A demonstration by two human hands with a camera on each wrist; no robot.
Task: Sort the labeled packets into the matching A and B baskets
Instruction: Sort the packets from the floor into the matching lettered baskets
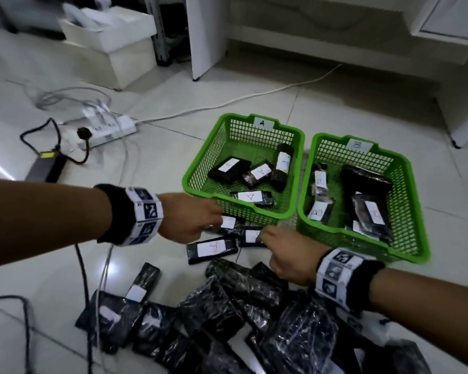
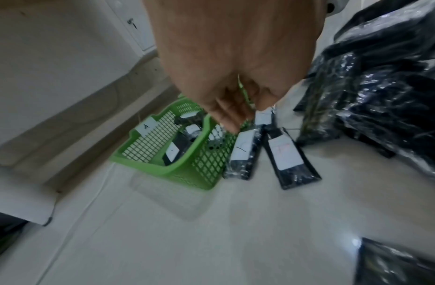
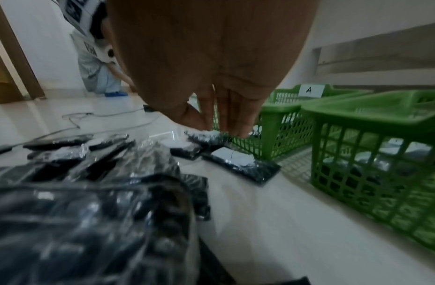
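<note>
**Both hands down at three packets beside the A basket**

The A basket (image 1: 243, 168) and the B basket (image 1: 362, 195) sit side by side on the tiled floor (image 1: 335, 109), their rims almost touching. Bare floor lies open behind and to the left of them. In front, three loose packets crowd the A basket's near wall, and a big pile of packets (image 1: 241, 319) fills the floor nearer the person. A power strip (image 1: 106, 128) and cables (image 1: 84, 279) lie off to the left.

The packets are black, wrapped in shiny film, each with a white label. The left hand (image 1: 189, 217) has its fingers bent down onto the packet against the basket (image 1: 229, 224). The right hand (image 1: 289, 252) reaches its fingertips to the next packet (image 1: 251, 236); whether either hand grips cannot be told. A third packet (image 1: 212, 249), marked in red, lies flat just in front, untouched.
</note>
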